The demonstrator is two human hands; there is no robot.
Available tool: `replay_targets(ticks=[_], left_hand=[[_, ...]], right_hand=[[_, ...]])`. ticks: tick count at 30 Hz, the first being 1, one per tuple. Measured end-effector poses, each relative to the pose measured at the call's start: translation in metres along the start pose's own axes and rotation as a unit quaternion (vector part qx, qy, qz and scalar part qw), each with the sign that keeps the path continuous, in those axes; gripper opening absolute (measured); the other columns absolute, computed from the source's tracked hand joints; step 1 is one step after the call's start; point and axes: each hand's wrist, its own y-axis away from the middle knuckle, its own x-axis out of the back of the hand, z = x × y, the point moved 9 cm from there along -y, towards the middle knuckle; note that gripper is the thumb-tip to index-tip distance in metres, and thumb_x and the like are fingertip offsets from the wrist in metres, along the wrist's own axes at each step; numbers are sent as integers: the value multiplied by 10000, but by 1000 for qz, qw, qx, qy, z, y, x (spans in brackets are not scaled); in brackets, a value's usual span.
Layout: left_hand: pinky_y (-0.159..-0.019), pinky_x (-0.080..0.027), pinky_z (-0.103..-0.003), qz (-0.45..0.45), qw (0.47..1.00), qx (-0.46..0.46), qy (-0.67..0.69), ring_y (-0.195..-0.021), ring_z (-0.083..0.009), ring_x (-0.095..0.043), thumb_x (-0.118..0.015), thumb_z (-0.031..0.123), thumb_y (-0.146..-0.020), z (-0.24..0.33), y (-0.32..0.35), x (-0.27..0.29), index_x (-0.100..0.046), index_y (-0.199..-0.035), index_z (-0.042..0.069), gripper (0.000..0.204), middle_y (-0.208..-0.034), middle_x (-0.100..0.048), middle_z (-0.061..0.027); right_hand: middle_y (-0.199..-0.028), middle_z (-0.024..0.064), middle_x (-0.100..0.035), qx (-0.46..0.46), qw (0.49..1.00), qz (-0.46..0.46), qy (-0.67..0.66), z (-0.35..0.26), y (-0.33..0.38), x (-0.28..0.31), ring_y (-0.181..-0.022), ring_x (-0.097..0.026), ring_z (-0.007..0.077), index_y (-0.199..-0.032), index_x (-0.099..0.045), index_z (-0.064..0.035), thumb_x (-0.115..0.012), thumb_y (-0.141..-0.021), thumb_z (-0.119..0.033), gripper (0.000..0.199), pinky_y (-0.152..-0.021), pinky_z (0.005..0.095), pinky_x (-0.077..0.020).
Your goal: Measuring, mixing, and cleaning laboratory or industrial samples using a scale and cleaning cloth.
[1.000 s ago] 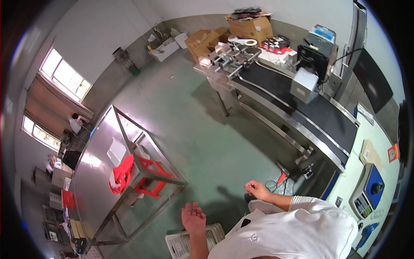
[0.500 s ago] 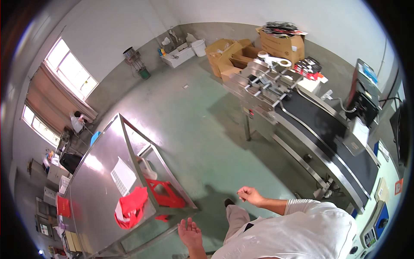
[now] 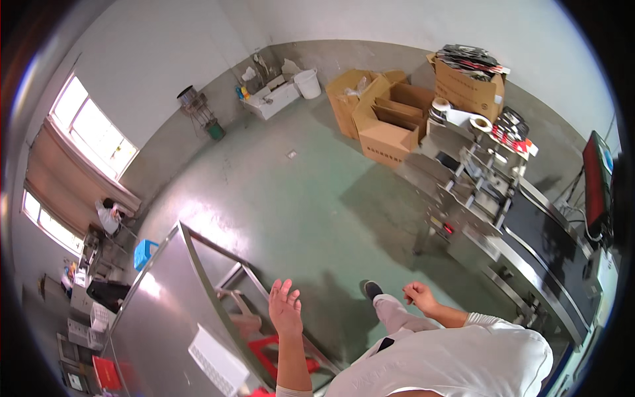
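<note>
My left hand (image 3: 286, 309) is raised in front of me with its fingers spread and nothing in it. It is nearest to the metal table (image 3: 159, 301) on my left, apart from its edge. My right hand (image 3: 419, 296) hangs over the floor to my right, fingers curled in, and nothing shows in it. On the table lies a white slatted panel-like piece (image 3: 217, 360). Under the table's edge a red plastic stool (image 3: 264, 351) is partly hidden. A conveyor machine (image 3: 539, 238) with a black belt and metal guide rods stands to the right of my right hand.
Open cardboard boxes (image 3: 390, 135) stand by the far wall, one box (image 3: 466, 89) heaped with dark flat sheets. Paper rolls (image 3: 481, 124) lie beside the conveyor. A white bucket (image 3: 307, 84) is at the back. Far left, a person (image 3: 109, 215) sits near a blue stool (image 3: 143, 255).
I have stepped forward across the floor, and the boxes and conveyor's far end look nearer. My left hand has risen. The red cloth on the table has mostly left the view.
</note>
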Motion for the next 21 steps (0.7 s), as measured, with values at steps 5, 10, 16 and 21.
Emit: replay_targets(ticks=[5, 10, 16, 21], left_hand=[[-597, -381, -258, 107, 993, 34, -36, -842, -136, -540, -543, 333, -856, -6, -153, 41, -435, -1253, 147, 452, -1084, -553, 5], [-621, -370, -287, 217, 970, 109, 8, -851, -162, -525, -562, 389, -828, -3, -235, 110, -443, -1240, 165, 484, -1074, -539, -19], [-644, -363, -313, 382, 911, 152, 5, -844, -187, -524, -562, 460, -797, -17, -335, 197, -413, -1253, 152, 570, -1064, -519, -37], [-576, -364, -288, 317, 935, 161, -5, -800, -174, -552, -574, 411, -808, 11, -551, 178, -412, -1228, 148, 521, -1042, -537, -56]], right_hand=[[-705, 6, -578, -52, 998, 12, 25, -41, -143, -55, -597, -540, 85, -821, -574, -75, -563, -861, -189, 121, -515, 239, -417], [-711, 27, -567, 28, 990, -125, 58, -164, -293, -188, -619, -530, 88, -856, -576, -12, -538, -893, -178, 175, -558, 235, -437], [-755, 28, -571, 87, 977, -188, 57, -243, -468, -299, -612, -514, 85, -958, -563, -6, -545, -884, -199, 207, -567, 232, -435], [-764, 47, -606, 14, 990, -86, 113, -229, -593, -285, -611, -550, 93, -970, -573, -9, -573, -866, -215, 231, -577, 245, -467]])
